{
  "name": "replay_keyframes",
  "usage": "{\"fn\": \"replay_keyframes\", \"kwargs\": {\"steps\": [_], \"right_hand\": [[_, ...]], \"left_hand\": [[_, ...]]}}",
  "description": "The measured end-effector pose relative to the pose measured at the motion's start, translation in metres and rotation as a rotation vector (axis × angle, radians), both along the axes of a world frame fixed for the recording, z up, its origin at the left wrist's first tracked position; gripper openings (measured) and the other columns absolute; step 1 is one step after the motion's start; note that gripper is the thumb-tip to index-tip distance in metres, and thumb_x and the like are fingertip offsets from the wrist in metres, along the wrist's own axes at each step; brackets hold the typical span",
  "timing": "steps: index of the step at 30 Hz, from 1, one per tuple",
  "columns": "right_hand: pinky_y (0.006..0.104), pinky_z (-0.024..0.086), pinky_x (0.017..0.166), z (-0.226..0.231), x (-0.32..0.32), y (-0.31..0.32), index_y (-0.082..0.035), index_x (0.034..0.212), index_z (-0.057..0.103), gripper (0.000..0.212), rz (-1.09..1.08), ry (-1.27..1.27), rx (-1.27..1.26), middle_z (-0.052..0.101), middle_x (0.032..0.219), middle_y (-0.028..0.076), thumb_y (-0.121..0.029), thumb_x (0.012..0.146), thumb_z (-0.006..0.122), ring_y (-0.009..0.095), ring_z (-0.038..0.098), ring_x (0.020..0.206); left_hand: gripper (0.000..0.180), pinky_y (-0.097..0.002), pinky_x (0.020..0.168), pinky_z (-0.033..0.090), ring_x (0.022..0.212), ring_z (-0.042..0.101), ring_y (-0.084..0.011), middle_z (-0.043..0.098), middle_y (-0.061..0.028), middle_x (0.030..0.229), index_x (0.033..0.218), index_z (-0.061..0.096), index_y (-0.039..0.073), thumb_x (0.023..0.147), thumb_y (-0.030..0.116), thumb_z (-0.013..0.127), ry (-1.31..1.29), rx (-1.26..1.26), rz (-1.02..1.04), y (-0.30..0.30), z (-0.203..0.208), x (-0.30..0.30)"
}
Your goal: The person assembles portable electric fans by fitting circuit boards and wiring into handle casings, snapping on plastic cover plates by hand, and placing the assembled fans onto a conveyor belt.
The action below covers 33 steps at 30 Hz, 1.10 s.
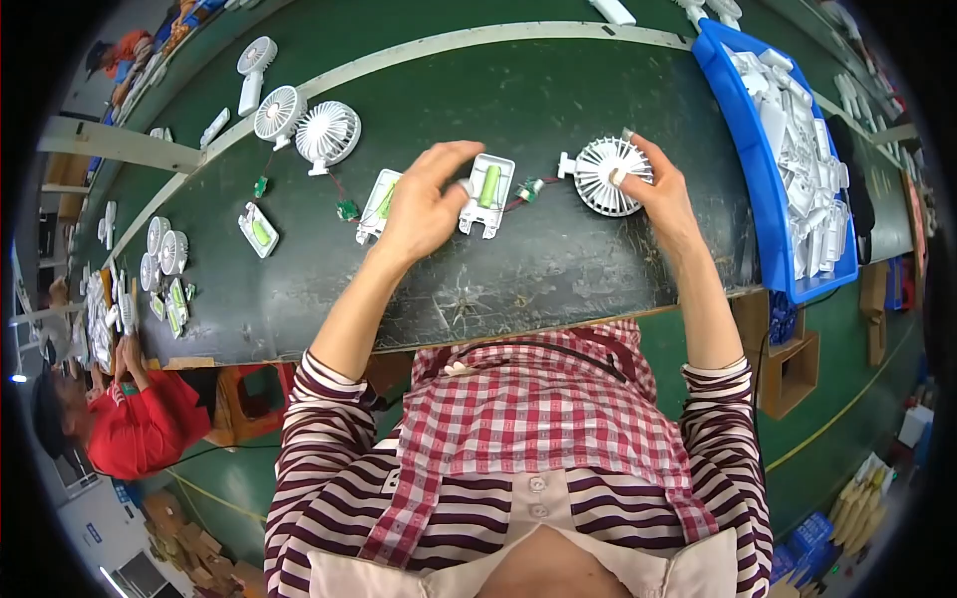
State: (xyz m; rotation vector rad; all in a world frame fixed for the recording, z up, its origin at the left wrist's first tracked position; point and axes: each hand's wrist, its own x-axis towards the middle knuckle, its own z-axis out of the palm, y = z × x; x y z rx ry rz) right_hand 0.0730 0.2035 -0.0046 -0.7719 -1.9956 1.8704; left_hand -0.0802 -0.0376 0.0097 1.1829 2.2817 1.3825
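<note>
The fan head [596, 181] is clamped in the right hand [665, 191] over the bench [538, 105]; the left hand [424, 207] is placed against the battery shell [505, 181], its closure indeterminable. Wires [514, 205] at the circuit board [530, 190] may be torn if both parts are pulled apart.

This is looking like a factory assembly workshop: a long dark green workbench [558, 274] is stretching across the middle of the frame, several white fans [328, 135] are lying along it, and a blue bin [752, 174] is holding heaped plastic parts [797, 149] at upper right. A person in red [140, 429] is reaching toward white pieces [99, 324] at far left, while a yellow line [817, 436] is crossing the floor [842, 374] at lower right.
</note>
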Motion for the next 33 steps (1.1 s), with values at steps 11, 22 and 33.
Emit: {"fn": "replay_keyframes", "kwargs": {"steps": [11,22,33], "right_hand": [[0.0269,0.036,0.092,0.04,0.012,0.013,0.001,0.127,0.04,0.073,0.207,0.056,0.117,0.052,0.114,0.009,-0.011,0.062,0.07,0.015,0.05,0.104],[0.0293,0.039,0.091,0.054,-0.022,0.001,0.001,0.123,0.043,0.058,0.016,0.348,-0.033,0.054,0.112,0.009,-0.004,0.071,0.067,0.016,0.052,0.103],[0.0282,0.045,0.083,0.074,-0.015,-0.033,0.004,0.116,0.049,0.046,-0.063,0.393,-0.366,0.059,0.104,0.009,-0.007,0.075,0.064,0.015,0.057,0.093]], "left_hand": [[0.064,-0.048,0.108,0.013,0.131,0.021,-0.0258,0.037,-0.0084,0.132,0.125,0.043,0.008,0.062,-0.002,0.052,0.526,-0.549,-0.682,0.012,0.02,-0.011],[0.041,-0.0389,0.087,0.041,0.091,0.051,-0.029,0.049,-0.0111,0.09,0.095,0.057,0.003,0.058,0.015,0.069,0.5,-0.631,-0.591,0.012,0.024,-0.009],[0.03,-0.0366,0.063,0.054,0.076,0.063,-0.0261,0.061,-0.0171,0.092,0.106,0.048,-0.003,0.082,0.015,0.051,-1.527,0.165,-0.129,-0.009,-0.005,0.044]]}}
